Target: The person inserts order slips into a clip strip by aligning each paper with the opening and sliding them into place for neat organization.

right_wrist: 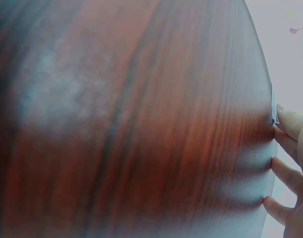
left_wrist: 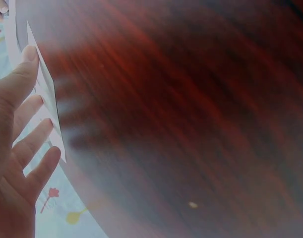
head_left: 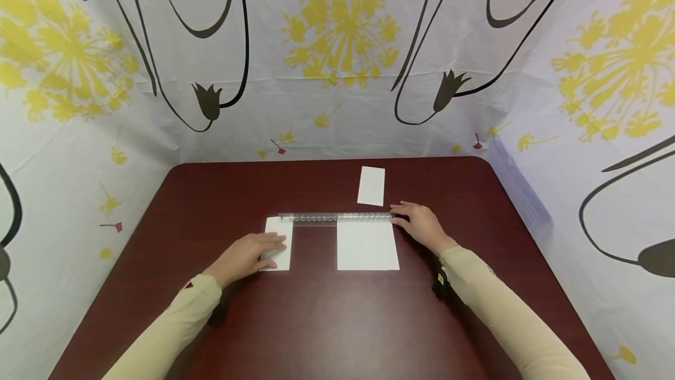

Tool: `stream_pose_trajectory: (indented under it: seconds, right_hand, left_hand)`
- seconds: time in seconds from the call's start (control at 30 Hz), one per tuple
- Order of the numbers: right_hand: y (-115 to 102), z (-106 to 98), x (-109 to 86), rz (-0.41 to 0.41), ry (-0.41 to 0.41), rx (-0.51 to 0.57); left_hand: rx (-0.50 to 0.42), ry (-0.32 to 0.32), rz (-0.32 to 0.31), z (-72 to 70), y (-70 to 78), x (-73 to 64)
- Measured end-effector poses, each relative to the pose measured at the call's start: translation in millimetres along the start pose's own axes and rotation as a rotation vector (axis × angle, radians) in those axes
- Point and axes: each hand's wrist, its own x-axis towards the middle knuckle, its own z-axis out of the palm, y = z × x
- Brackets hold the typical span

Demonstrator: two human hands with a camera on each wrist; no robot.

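A clear plastic ruler [head_left: 316,218] lies sideways across the top edges of two white pieces of paper. The narrow left piece [head_left: 278,256] has my left hand [head_left: 249,256] resting on it, fingers extended and spread. In the left wrist view that paper [left_wrist: 52,106] shows beneath the fingertips. The wider right piece [head_left: 367,246] lies flat under the ruler's other half. My right hand [head_left: 420,225] pinches the ruler's right end between thumb and index finger. In the right wrist view the other fingertips [right_wrist: 272,203] touch the table, with little of the ruler visible.
A small white paper rectangle [head_left: 371,185] lies beyond the ruler, near the right hand. The dark red-brown table [head_left: 337,321] has rounded far corners. Patterned white cloth [head_left: 337,122] hangs around its back and sides.
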Motion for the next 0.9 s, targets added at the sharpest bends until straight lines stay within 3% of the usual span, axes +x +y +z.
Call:
stream_pose_trajectory:
  seconds: [0.5, 0.73, 0.9]
  right_hand:
    - [2.7, 1.7, -0.6, 0.007, -0.007, -0.007]
    - [-0.2, 0.8, -1.1, 0.009, -0.015, 0.003]
    - [0.3, -0.2, -1.4, 0.010, -0.012, 0.008]
  left_hand:
    - [0.010, 0.010, 0.023, 0.8, 3.0, 3.4]
    - [0.022, 0.048, 0.047, 3.1, 4.2, 5.0]
    - [0.016, 0.035, 0.045, 2.0, 6.1, 7.4]
